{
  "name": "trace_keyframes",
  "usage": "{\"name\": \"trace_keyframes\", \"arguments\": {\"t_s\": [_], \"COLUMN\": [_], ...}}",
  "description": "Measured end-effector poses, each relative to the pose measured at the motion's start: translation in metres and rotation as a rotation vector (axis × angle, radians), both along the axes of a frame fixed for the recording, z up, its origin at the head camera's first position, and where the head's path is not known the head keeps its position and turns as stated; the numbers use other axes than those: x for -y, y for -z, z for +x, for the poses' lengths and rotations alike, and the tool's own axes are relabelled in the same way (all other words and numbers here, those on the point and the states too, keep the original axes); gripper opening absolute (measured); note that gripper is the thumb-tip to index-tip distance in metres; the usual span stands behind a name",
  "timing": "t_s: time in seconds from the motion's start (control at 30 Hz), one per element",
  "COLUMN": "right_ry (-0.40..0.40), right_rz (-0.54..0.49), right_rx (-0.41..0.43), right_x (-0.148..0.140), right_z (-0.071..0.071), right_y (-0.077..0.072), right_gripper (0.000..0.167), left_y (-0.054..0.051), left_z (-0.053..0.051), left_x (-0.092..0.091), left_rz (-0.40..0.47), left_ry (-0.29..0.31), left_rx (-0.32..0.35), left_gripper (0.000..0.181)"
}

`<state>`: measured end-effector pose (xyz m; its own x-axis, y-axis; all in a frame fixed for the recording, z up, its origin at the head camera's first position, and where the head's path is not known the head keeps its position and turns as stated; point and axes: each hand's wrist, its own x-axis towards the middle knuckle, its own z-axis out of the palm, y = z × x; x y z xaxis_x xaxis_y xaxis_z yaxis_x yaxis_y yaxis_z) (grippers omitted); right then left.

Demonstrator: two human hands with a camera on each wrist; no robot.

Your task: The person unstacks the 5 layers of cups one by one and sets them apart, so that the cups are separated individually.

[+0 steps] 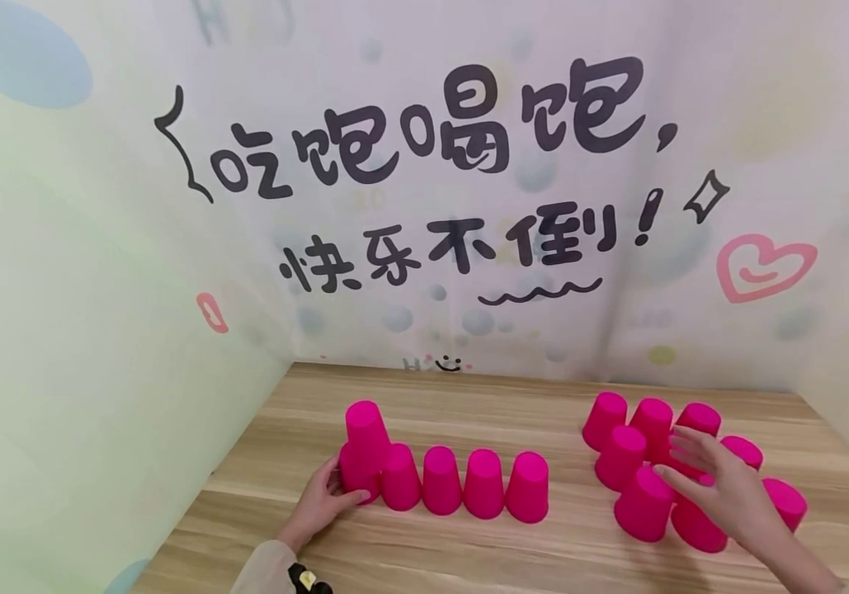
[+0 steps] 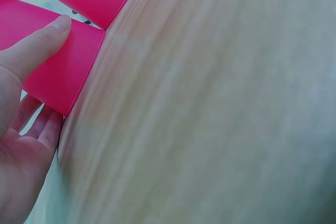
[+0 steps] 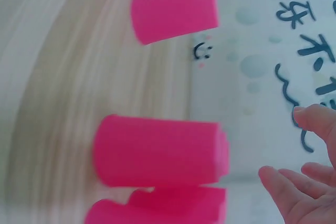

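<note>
Several pink cups stand upside down in a row in the head view. My left hand [image 1: 320, 505] holds the leftmost cup [image 1: 359, 487] low on its side. In the left wrist view my thumb [image 2: 42, 44] lies against that cup's wall, with my fingers at its other side. One upside-down cup [image 1: 367, 433] sits on top at the row's left end, over the first two cups. My right hand [image 1: 728, 487] hovers over a second group of upside-down pink cups, fingers spread and holding nothing. The nearest of that group is a front cup [image 1: 644, 505]. Some cups are partly hidden behind the hand.
Farther along the row stand more cups, ending in a right end cup [image 1: 527, 488]. Bare wood-grain table [image 1: 424, 396] runs behind the row. A printed white cloth [image 1: 409, 198] with dark lettering hangs at the back, and a pale wall [image 1: 82, 330] rises at the left.
</note>
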<state>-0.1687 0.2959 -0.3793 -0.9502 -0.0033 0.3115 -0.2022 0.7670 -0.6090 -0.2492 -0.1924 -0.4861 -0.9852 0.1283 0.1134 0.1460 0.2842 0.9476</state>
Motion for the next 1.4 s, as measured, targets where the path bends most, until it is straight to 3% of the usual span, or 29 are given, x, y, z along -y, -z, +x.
{"name": "trace_keyframes", "arguments": {"t_s": [0.2,0.5,0.7,0.8,0.93,1.0,1.07,1.4], "right_ry": [-0.092,-0.259,-0.377,-0.435,-0.475,-0.491,-0.517,-0.590], "right_rz": [-0.096,-0.199,-0.238,-0.256,-0.287,-0.299,-0.307,-0.340], "right_rx": [0.015,0.009,0.060,0.091,0.117,0.122,0.119,0.166], "right_x": [0.016,0.057,0.089,0.107,0.133,0.147,0.160,0.213], "right_z": [-0.006,-0.020,-0.032,-0.039,-0.053,-0.059,-0.065,-0.077], "right_y": [-0.017,-0.032,-0.038,-0.042,-0.045,-0.047,-0.048,-0.048], "right_gripper": [0.059,0.052,0.053,0.054,0.053,0.052,0.052,0.052], "left_y": [-0.001,-0.001,-0.001,-0.007,-0.007,0.001,0.002,0.000], "left_z": [-0.002,-0.002,-0.004,0.002,0.004,0.000,0.000,0.002], "left_x": [0.000,0.000,0.001,-0.001,-0.001,0.001,0.002,0.001], "left_rz": [-0.003,0.018,0.000,-0.001,0.001,0.003,0.000,-0.001], "left_ry": [0.009,0.012,0.012,0.018,0.015,0.007,0.006,0.007], "left_rx": [-0.009,-0.003,-0.021,-0.018,-0.011,-0.008,-0.014,-0.033], "left_gripper": [0.067,0.066,0.068,0.066,0.065,0.067,0.067,0.065]}}
